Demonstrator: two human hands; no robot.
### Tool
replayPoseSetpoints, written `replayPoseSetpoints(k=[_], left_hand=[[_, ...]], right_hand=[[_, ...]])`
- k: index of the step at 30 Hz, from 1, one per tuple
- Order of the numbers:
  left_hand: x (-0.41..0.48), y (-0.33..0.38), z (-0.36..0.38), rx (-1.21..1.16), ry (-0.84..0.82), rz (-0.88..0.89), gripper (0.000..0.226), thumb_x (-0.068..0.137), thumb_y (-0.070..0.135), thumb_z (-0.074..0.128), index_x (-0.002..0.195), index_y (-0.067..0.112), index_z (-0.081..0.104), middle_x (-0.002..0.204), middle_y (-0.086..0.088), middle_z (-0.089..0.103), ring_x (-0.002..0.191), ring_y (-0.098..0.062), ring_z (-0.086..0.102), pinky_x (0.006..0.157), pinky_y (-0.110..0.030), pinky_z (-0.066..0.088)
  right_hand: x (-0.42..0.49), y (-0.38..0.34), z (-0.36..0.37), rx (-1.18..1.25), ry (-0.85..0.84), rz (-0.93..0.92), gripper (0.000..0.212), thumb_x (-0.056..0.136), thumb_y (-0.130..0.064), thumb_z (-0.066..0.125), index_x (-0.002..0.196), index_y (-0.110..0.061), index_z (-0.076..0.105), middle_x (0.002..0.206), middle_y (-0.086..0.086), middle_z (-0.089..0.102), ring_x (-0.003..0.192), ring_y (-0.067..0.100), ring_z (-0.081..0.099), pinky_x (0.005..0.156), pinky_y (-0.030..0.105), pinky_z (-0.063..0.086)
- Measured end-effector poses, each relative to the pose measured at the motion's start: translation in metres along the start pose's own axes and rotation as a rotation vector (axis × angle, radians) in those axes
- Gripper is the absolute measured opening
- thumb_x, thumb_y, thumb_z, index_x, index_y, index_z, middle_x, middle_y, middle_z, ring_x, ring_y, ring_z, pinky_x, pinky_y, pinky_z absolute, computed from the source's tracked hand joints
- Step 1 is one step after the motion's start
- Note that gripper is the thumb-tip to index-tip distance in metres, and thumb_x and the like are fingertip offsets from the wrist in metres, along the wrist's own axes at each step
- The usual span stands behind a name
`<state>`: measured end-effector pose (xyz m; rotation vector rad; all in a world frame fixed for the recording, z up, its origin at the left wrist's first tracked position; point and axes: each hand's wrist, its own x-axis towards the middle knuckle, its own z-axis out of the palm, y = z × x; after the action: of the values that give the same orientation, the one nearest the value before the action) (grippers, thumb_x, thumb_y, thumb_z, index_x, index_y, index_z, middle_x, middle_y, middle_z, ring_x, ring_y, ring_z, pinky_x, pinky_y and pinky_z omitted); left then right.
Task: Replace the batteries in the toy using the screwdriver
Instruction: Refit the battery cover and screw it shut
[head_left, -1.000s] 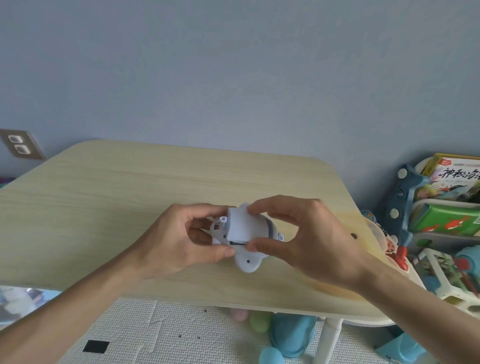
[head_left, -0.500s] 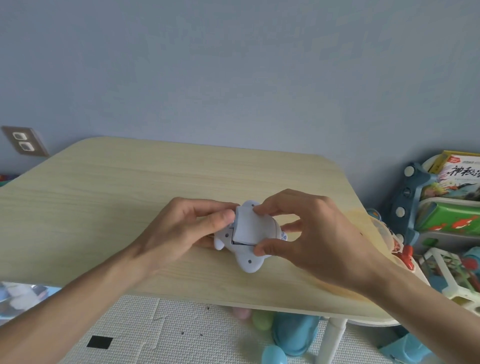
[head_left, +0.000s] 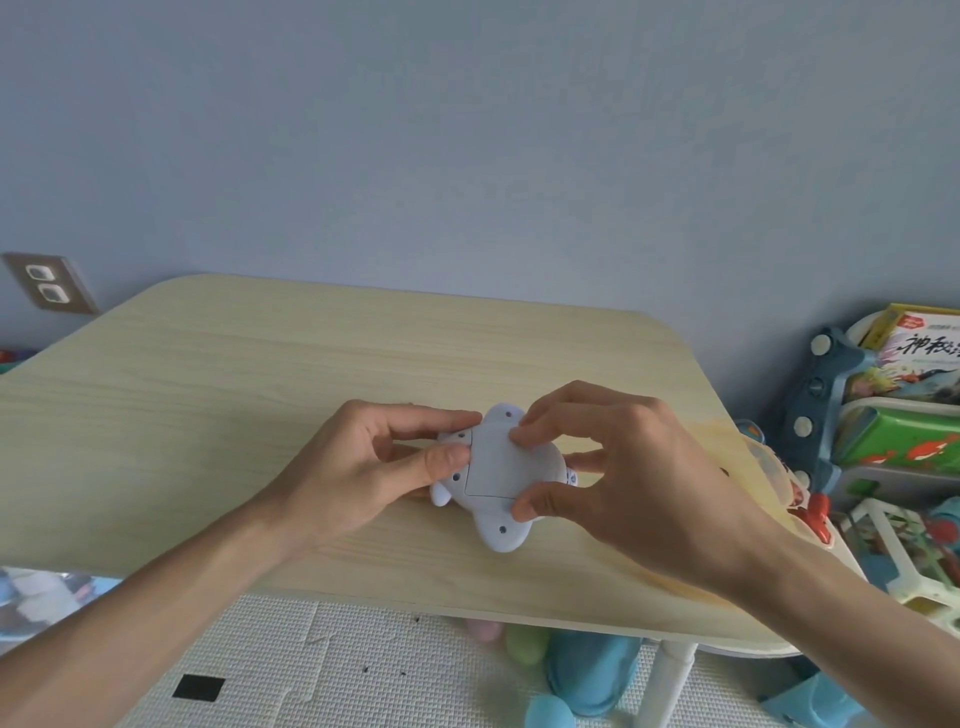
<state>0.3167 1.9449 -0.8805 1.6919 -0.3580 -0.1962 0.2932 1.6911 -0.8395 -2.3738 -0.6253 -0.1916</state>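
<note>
A small white plastic toy (head_left: 493, 480) lies underside up on the light wooden table (head_left: 260, 395), its rectangular battery cover (head_left: 491, 465) seated flat in the body. My left hand (head_left: 363, 467) grips the toy's left end, thumb pressed on the cover's left edge. My right hand (head_left: 623, 467) pinches the toy's right side, index finger on the cover's top edge and thumb at its lower right corner. No screwdriver or loose battery is in view.
A toy rack (head_left: 883, 431) with books and coloured boxes stands to the right of the table. Pastel balls (head_left: 524, 644) and a blue object lie on the foam floor mat (head_left: 337, 670) under the table's front edge. A wall socket (head_left: 47, 283) is at far left.
The battery cover, held tilted above the toy's open compartment a second ago, now lies flat in place. Both hands have stayed on the toy, shifting their fingers onto the cover's edges.
</note>
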Motion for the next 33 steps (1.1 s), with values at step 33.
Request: replayPoseSetpoints(k=[33], left_hand=[[-0.013, 0.001, 0.004, 0.097, -0.067, -0.019, 0.072, 0.082, 0.002, 0.091, 0.144, 0.027, 0.066, 0.121, -0.001, 0.084, 0.111, -0.020, 0.081, 0.097, -0.032, 0.062]], right_hand=[[0.151, -0.030, 0.032, -0.465, -0.708, 0.249, 0.016, 0.090, -0.019, 0.072, 0.101, -0.025, 0.081, 0.108, -0.003, 0.079, 0.107, 0.023, 0.073, 0.086, 0.032, 0.057]])
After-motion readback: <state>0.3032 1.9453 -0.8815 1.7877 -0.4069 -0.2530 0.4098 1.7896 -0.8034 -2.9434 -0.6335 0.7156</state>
